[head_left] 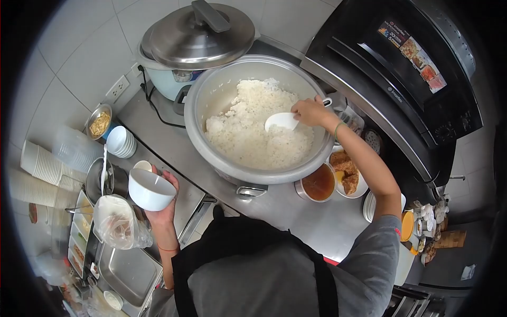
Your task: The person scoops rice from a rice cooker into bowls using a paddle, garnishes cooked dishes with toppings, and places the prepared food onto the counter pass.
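My right hand (312, 112) grips a white rice paddle (281, 121) by its handle. The paddle's blade rests in the cooked white rice (248, 127), inside a big round cooker pot (196, 138). On the left, my left hand (164, 215) is wrapped round a white bowl (150, 191), held upright over the counter edge; no rice shows in the part of its inside that I see. A smaller white cup (142, 165) appears just behind the bowl's rim.
A lidded rice cooker (200, 37) stands behind the pot. To the right are a black oven (391, 90), a tub of brown sauce (319, 182) and a plate of fried food (346, 171). Stacked cups (45, 164), white bowls (121, 141) and a metal tray (132, 274) are left.
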{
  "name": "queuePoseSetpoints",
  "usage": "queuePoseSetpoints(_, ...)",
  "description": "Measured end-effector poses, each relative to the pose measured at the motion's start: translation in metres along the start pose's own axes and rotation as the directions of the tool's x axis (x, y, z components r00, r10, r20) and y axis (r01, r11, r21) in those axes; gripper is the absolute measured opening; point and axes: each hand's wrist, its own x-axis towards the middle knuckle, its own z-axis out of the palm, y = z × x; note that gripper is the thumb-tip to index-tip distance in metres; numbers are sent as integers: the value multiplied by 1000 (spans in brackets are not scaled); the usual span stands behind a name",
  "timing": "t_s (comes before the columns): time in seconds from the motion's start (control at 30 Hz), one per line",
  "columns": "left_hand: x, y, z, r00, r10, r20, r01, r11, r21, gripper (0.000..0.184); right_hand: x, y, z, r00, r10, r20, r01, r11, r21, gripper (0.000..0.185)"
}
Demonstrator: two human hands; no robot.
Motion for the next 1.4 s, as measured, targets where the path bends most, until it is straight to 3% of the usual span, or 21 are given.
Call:
queuePoseSetpoints(0.07, 8, 7, -11, 1000, 6, -1, -6, 1000, 22, 38, -3, -3, -3, 994, -1, 109, 2, 1000, -11, 19)
queuePoseSetpoints(0.17, 2, 4, 1, 984, 11, -178, -8, 1000, 20, 36, -5, -7, -7, 982, -42, 184, 36, 999, 36, 22)
queuePoseSetpoints(0.27, 4, 10, -2, 967, 24, -252, 27, 980, 198, 41, -8, -11, -10, 970, -113, 214, 94, 991, 95, 22)
queuePoseSetpoints(0.37, -9, 8, 15, 981, -126, 148, 68, 935, 348, 48, -8, -20, -17, 939, -155, 306, 124, 985, 117, 21)
queuePoseSetpoints(0.47, -8, -2, 37, 941, -183, 284, 55, 911, 408, 55, -10, -32, -23, 868, -230, 441, 173, 971, 167, 19)
queuePoseSetpoints(0.57, -24, -32, 79, 960, -111, 257, -15, 896, 443, 56, -3, -23, -14, 776, -335, 534, 159, 924, 349, 17)
queuePoseSetpoints(0.7, -20, -47, 96, 918, -235, 320, 100, 917, 386, 58, 2, -8, -8, 719, -422, 553, 48, 823, 566, 18)
queuePoseSetpoints(0.8, -15, -63, 104, 878, -324, 353, 155, 888, 432, 59, -5, 0, -26, 785, -441, 435, 42, 738, 674, 20)
queuePoseSetpoints(0.93, 1, -101, 101, 875, -346, 338, 59, 770, 635, 62, -17, 4, -63, 905, -395, 157, 161, 661, 733, 19)
queuePoseSetpoints(1.03, 14, -151, 100, 870, -342, 355, 15, 738, 675, 63, -35, -31, -80, 975, -206, -85, 209, 714, 669, 18)
queuePoseSetpoints(1.07, 15, -166, 102, 865, -323, 384, -1, 764, 645, 64, -40, -46, -75, 961, -134, -242, 258, 752, 606, 15)
queuePoseSetpoints(1.1, 16, -180, 105, 859, -304, 412, -15, 789, 615, 65, -47, -64, -65, 887, -117, -446, 306, 873, 379, 16)
queuePoseSetpoints(1.17, 23, -187, 108, 859, -290, 422, 0, 824, 567, 68, -63, -93, -43, 613, -208, -762, 194, 975, -110, 23)
queuePoseSetpoints(1.27, 31, -183, 108, 864, -323, 387, 77, 843, 532, 72, -82, -107, -48, 680, -158, -716, 249, 968, 22, 30)
queuePoseSetpoints(1.37, 34, -165, 104, 858, -366, 360, 131, 834, 536, 73, -67, -77, -60, 733, -7, -680, 305, 897, 319, 30)
queuePoseSetpoints(1.4, 34, -159, 103, 864, -366, 345, 140, 833, 535, 72, -59, -67, -62, 813, 85, -577, 168, 913, 372, 29)
